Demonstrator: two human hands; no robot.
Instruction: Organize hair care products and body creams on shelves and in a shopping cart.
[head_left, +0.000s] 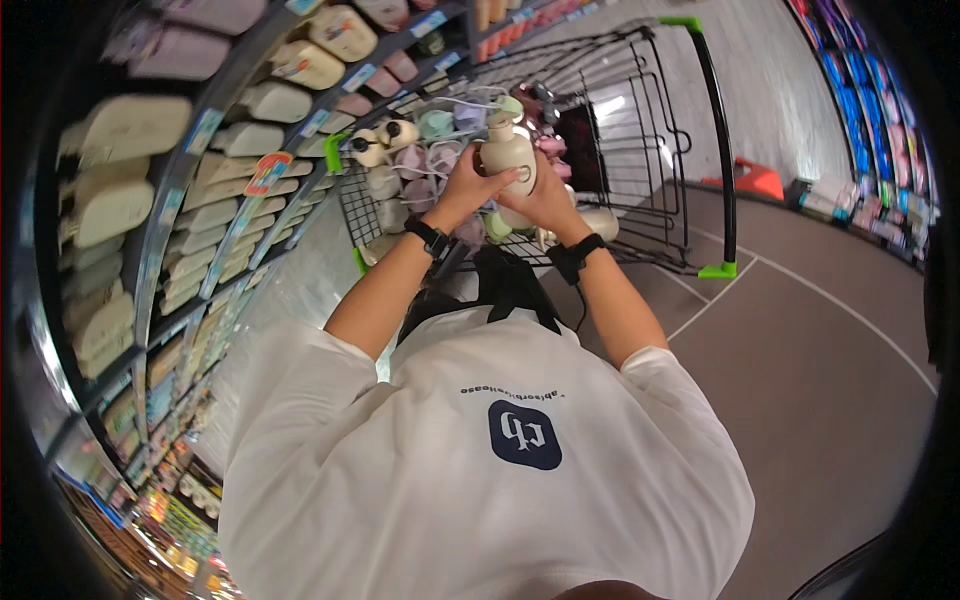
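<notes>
A cream-coloured bottle (508, 159) with a narrow neck and a pale green top is held between both hands over a black wire shopping cart (682, 150). My left hand (474, 187) grips its left side, the thumb lying across its front. On the other side, my right hand (541, 195) wraps round the lower body. Below and around them, the cart holds several bottles in cream, green, purple and pink, many with pump tops. A cream bottle (600, 223) lies on its side right of my right hand. The hands hide part of the cart's load.
Shelves (176, 202) packed with bottles rise close on the left, with price tags along their edges. The cart has a black handle bar (718, 135) with green corners. An orange-red object (754, 178) stands on the floor near a stocked shelf (862, 112) at the right.
</notes>
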